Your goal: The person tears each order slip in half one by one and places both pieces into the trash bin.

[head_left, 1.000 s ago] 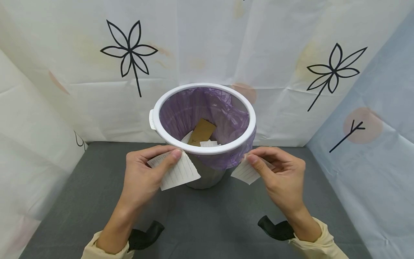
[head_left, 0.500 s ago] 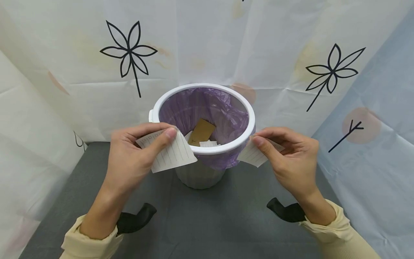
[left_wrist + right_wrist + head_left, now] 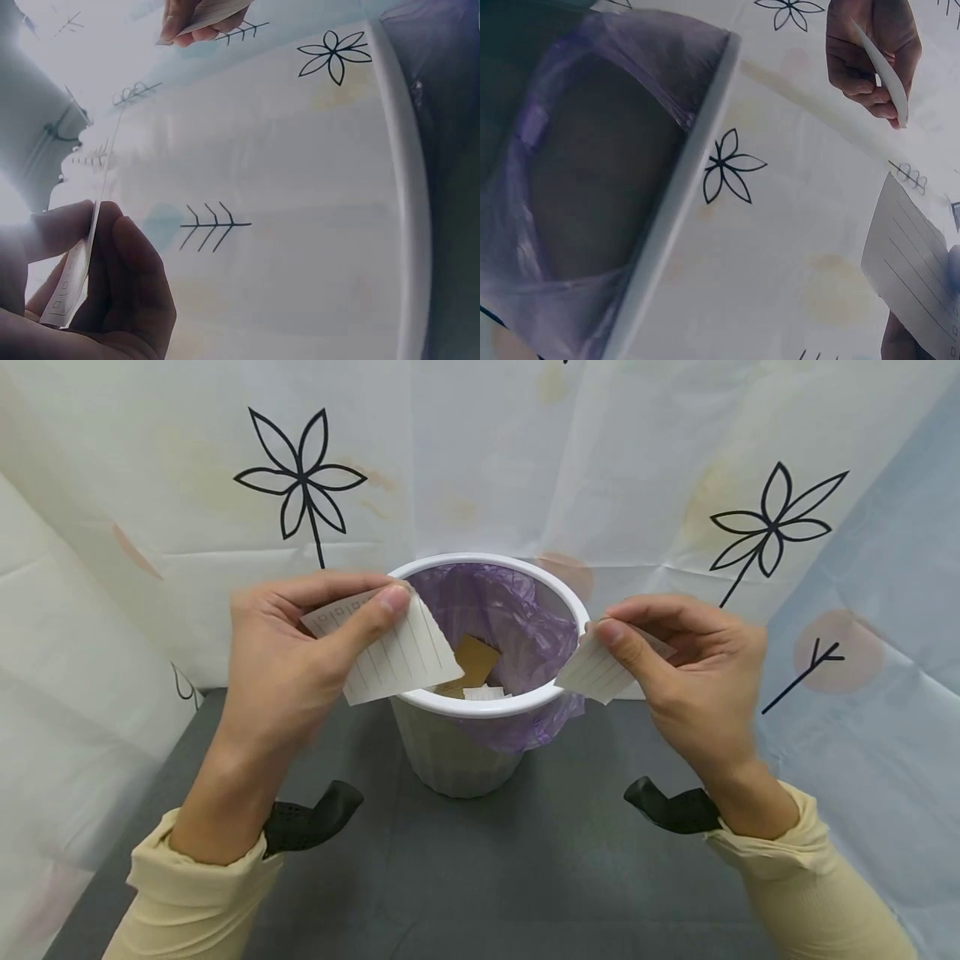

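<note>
My left hand [image 3: 288,668] pinches a torn piece of lined paper [image 3: 405,652] between thumb and fingers, over the bin's left front rim. A smaller lined paper piece [image 3: 592,670] is pinched by my right hand [image 3: 697,677] at the rim's right side. Between and behind them stands a white trash bin [image 3: 457,752] lined with a purple plastic bag [image 3: 517,610]. Inside lie a brown cardboard piece [image 3: 478,660] and white paper scraps [image 3: 483,692]. The left wrist view shows its paper [image 3: 69,289] edge-on; in the right wrist view the other paper [image 3: 911,259] shows its printed lines.
The bin stands on a dark grey table [image 3: 480,877]. White cloth [image 3: 487,460] with flower drawings hangs behind, and a bluish cloth [image 3: 885,735] is at the right. Black wrist mounts [image 3: 311,818] stick out under both wrists.
Both hands have risen from in front of the bin to about rim height and moved slightly farther apart, each still holding its paper piece. The bin has not moved.
</note>
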`<state>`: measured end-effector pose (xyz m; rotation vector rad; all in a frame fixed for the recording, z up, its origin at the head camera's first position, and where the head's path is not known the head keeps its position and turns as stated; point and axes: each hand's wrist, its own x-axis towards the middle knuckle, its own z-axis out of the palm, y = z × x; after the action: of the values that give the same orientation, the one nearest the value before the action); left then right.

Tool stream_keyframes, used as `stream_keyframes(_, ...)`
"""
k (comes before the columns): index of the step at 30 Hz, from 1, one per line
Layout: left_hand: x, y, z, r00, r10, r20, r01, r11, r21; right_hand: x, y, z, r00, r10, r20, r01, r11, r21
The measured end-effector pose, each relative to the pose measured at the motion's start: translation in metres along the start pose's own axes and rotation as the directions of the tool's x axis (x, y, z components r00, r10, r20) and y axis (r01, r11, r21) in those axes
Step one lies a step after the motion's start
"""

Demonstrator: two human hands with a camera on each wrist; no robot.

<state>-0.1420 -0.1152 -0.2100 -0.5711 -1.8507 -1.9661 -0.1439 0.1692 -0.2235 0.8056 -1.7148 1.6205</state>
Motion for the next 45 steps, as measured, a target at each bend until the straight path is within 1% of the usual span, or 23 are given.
stream_keyframes(3, 0.009, 0.002, 0.001, 1.000, 0.027, -0.001, -0.027, 0.999, -0.021, 0.009, 0.000, 0.000, 1.000, -0.005, -0.022, 0.005, 1.000, -0.009)
stream_keyframes(7, 0.023, 0.006, 0.003, 0.999, 0.051, 0.007, -0.050, 0.998, -0.048, 0.023, -0.001, -0.001, 1.000, -0.014, -0.028, 0.012, 0.999, -0.046)
stream_keyframes(13, 0.046, 0.007, 0.002, 0.997, 0.082, 0.013, -0.082, 0.996, -0.036, 0.049, 0.003, 0.001, 0.999, -0.044, -0.018, 0.042, 0.996, -0.072)
stream_keyframes(15, 0.054, 0.006, 0.001, 0.996, 0.084, 0.008, -0.084, 0.996, -0.032, 0.059, 0.007, 0.003, 0.999, -0.045, -0.017, 0.044, 0.998, -0.052)
stream_keyframes(17, 0.063, 0.005, -0.001, 0.998, 0.064, -0.003, -0.064, 0.997, -0.043, 0.068, 0.011, 0.004, 0.999, -0.021, -0.025, 0.021, 0.999, -0.027)
stream_keyframes(19, 0.073, 0.004, -0.001, 0.999, 0.031, -0.013, -0.032, 0.998, -0.053, 0.078, 0.014, 0.006, 0.999, 0.043, -0.032, -0.043, 0.999, 0.027)
stream_keyframes(22, 0.088, 0.002, -0.002, 1.000, -0.021, -0.022, 0.019, 0.997, -0.075, 0.092, 0.022, 0.010, 0.988, 0.148, -0.055, -0.142, 0.986, 0.088)
stream_keyframes(24, 0.097, -0.001, -0.001, 0.999, -0.046, -0.027, 0.043, 0.995, -0.092, 0.101, 0.029, 0.011, 0.978, 0.202, -0.058, -0.197, 0.976, 0.089)
stream_keyframes(28, 0.114, -0.008, 0.001, 0.994, -0.097, -0.039, 0.092, 0.987, -0.131, 0.118, 0.047, 0.014, 0.960, 0.271, -0.076, -0.265, 0.961, 0.079)
stream_keyframes(32, 0.128, -0.020, 0.002, 0.986, -0.161, -0.041, 0.151, 0.972, -0.180, 0.127, 0.064, 0.017, 0.938, 0.335, -0.090, -0.328, 0.941, 0.086)
stream_keyframes(35, 0.136, -0.030, 0.003, 0.978, -0.207, -0.039, 0.193, 0.956, -0.219, 0.131, 0.076, 0.021, 0.919, 0.382, -0.098, -0.371, 0.922, 0.107)
stream_keyframes(39, 0.143, -0.043, 0.008, 0.962, -0.272, -0.032, 0.252, 0.926, -0.282, 0.133, 0.087, 0.028, 0.889, 0.444, -0.109, -0.424, 0.890, 0.166)
stream_keyframes(41, 0.145, -0.049, 0.011, 0.954, -0.298, -0.027, 0.276, 0.910, -0.308, 0.133, 0.091, 0.031, 0.878, 0.465, -0.109, -0.442, 0.878, 0.184)
stream_keyframes(45, 0.147, -0.057, 0.017, 0.945, -0.326, -0.020, 0.304, 0.901, -0.310, 0.131, 0.097, 0.038, 0.863, 0.495, -0.100, -0.473, 0.862, 0.181)
